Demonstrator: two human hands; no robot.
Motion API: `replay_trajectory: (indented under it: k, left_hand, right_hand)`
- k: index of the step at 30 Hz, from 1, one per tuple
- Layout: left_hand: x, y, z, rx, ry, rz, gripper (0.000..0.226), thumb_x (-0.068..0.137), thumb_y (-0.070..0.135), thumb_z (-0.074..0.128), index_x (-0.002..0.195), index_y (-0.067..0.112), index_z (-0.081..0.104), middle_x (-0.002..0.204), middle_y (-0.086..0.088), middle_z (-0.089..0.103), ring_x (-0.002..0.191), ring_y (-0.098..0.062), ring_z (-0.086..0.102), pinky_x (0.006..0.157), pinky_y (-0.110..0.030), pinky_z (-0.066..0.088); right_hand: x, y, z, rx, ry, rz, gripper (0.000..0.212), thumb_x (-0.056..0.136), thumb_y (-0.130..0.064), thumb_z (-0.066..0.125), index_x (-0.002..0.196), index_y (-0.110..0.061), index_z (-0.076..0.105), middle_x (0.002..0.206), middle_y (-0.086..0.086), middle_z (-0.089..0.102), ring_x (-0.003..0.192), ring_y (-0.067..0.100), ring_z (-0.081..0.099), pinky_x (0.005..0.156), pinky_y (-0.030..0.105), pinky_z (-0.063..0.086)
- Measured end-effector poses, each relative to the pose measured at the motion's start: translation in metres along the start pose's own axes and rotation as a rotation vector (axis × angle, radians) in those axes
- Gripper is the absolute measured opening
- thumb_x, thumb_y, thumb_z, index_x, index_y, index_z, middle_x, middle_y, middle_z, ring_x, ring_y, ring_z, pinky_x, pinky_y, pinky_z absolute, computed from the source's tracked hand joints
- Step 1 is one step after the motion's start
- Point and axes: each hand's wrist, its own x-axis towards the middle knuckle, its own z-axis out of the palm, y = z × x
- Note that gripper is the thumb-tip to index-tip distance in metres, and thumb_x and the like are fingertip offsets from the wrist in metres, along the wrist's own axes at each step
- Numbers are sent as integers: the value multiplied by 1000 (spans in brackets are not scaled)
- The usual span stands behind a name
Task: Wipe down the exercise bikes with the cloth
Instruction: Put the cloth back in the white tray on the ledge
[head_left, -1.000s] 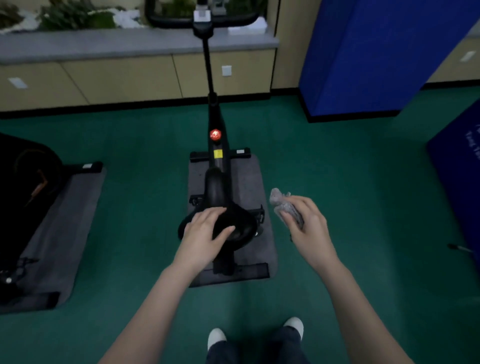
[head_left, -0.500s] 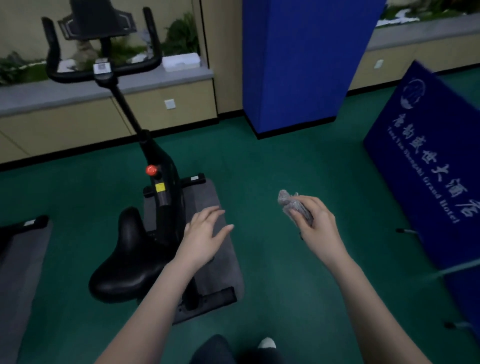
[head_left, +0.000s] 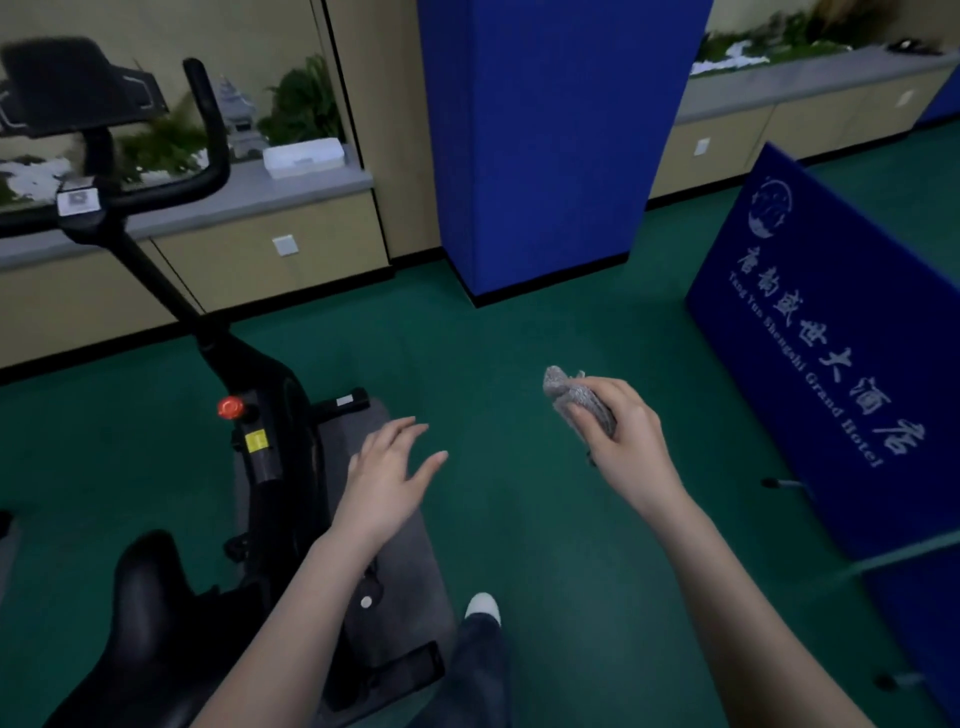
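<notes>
While the left hand (head_left: 384, 483) hangs slack, the right hand (head_left: 621, 444) clutches the cloth (head_left: 574, 397), bunched end pointing up-left

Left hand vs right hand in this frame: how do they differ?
The left hand is open, fingers spread and holding nothing; the right hand is curled around the crumpled grey cloth. The left hand hangs over the grey floor mat beside the black exercise bike; the right hand is over bare green floor. Neither touches the bike.

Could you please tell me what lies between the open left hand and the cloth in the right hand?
Only bare green floor separates the left hand from the cloth, in the head view.
</notes>
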Motion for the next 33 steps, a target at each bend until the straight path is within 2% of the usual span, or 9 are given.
replay_trajectory:
  k: [9, 15, 18, 22, 27, 31, 33]
  left_hand:
    - [135, -7, -11, -60, 52, -50, 52, 95, 46, 47, 140, 21, 44, 148, 7, 36, 139, -15, 25, 111, -39, 20]
    - [203, -6, -27, -58, 97, -51, 52, 94, 45, 49, 140, 20, 45, 147, 6, 37, 138, -16, 27, 111, -38, 20]
    - [231, -5, -31, -59, 120, -65, 52, 94, 45, 49, 140, 20, 45, 147, 6, 37, 137, -16, 27, 111, -39, 20]
    - [265, 1, -28, -48, 141, -97, 52, 94, 44, 50, 139, 20, 45, 146, 6, 38, 136, -16, 28, 111, -37, 20]
    - [311, 16, -23, -4, 177, -158, 52, 94, 45, 50, 139, 20, 46, 145, 6, 41, 135, -16, 31, 109, -38, 24]
    - [348, 33, -23, 21, 205, -207, 52, 94, 47, 47, 140, 21, 44, 145, 6, 41, 135, -16, 31, 109, -37, 23]
    - [369, 42, -24, 33, 217, -229, 52, 95, 47, 46, 140, 21, 43, 145, 5, 41, 135, -17, 31, 108, -37, 23]
  right_hand:
    - [148, -9, 24, -34, -87, -71, 21, 93, -18, 59, 113, -20, 66, 113, -8, 57, 108, 5, 51, 88, 1, 30]
    - [220, -11, 35, -30, -95, -87, 22, 93, -17, 59, 113, -19, 66, 113, -9, 56, 109, 5, 51, 88, -1, 29]
    - [253, -10, 39, -9, -110, -109, 21, 93, -16, 59, 113, -19, 66, 112, -8, 56, 108, 6, 51, 89, 4, 32]
    - [299, -2, 44, 19, -129, -133, 22, 93, -16, 59, 113, -19, 66, 113, -9, 56, 107, 5, 51, 90, 3, 32]
    - [361, 20, 42, 53, -173, -193, 22, 92, -14, 59, 112, -19, 66, 112, -9, 56, 106, 6, 52, 92, 15, 37]
    - [416, 40, 32, 85, -199, -206, 22, 93, -14, 57, 113, -19, 66, 116, -6, 58, 108, 4, 51, 91, 7, 35]
    - [445, 48, 27, 94, -210, -209, 23, 93, -16, 57, 114, -19, 66, 117, -4, 58, 107, 2, 50, 93, 12, 38]
